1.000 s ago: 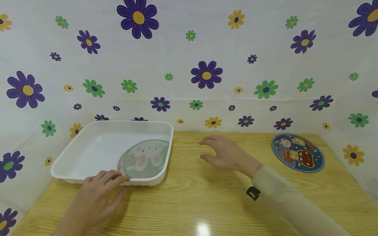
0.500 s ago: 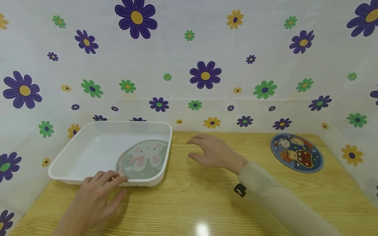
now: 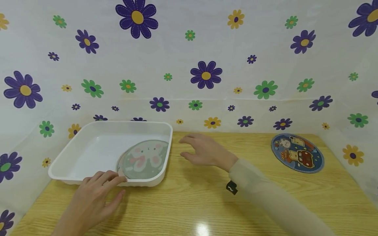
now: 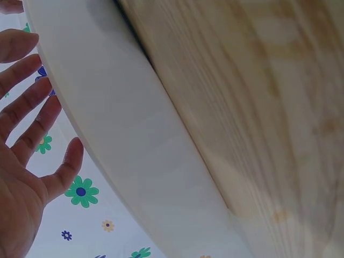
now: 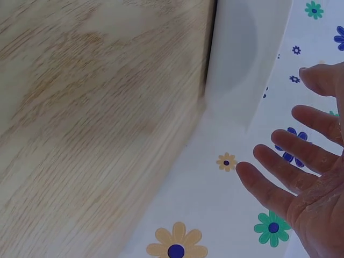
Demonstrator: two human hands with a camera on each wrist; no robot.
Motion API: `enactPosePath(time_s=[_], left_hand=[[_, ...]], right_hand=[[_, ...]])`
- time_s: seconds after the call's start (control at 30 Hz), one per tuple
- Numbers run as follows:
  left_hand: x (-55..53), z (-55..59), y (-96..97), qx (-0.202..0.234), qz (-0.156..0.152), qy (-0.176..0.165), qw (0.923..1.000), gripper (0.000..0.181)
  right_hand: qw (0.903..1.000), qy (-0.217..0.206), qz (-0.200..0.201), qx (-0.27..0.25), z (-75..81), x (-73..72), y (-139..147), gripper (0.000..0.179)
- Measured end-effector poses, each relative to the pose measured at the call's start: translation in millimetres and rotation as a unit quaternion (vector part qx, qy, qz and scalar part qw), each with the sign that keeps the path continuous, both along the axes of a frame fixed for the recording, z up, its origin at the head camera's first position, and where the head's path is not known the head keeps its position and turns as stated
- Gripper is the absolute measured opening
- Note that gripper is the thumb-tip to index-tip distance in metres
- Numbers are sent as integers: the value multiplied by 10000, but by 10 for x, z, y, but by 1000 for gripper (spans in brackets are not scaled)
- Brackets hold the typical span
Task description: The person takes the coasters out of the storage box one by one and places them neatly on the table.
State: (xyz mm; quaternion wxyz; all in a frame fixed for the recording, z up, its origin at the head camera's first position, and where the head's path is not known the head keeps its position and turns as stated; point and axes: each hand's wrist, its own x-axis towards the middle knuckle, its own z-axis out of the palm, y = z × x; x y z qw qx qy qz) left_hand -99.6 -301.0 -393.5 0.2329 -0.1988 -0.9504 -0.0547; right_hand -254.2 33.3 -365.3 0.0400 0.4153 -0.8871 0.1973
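A white tray (image 3: 88, 154) is placed at the left of the wooden bench (image 3: 183, 206). A round grey-green mat (image 3: 144, 160), printed with a rabbit, is held inside the tray at its near right corner. The near rim is touched by the fingers of the left hand (image 3: 93, 198). The right hand (image 3: 203, 150) is positioned above the bench, just beside the tray's right wall, with thumb and fingers spread apart. Its forearm is covered by a pale sleeve (image 3: 271, 195). A blue picture mat (image 3: 297, 153) is laid at the far right. The bench is backed by a flowered sheet (image 3: 174, 55).
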Motion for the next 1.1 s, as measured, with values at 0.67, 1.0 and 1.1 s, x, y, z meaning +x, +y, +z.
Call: enactPosePath(time_s=[0.67, 1.0, 1.1], left_hand=[[-11, -13, 1, 125, -62, 78, 9999, 33], [-12, -17, -3, 171, -104, 103, 9997, 34], [-12, -21, -6, 172, -115, 110, 9997, 34]], right_hand=[[9983, 293, 412, 287, 27, -67, -486, 41], [9970, 149, 539, 544, 28, -85, -767, 40], [9967, 140, 568, 568, 10, -104, -835, 40]])
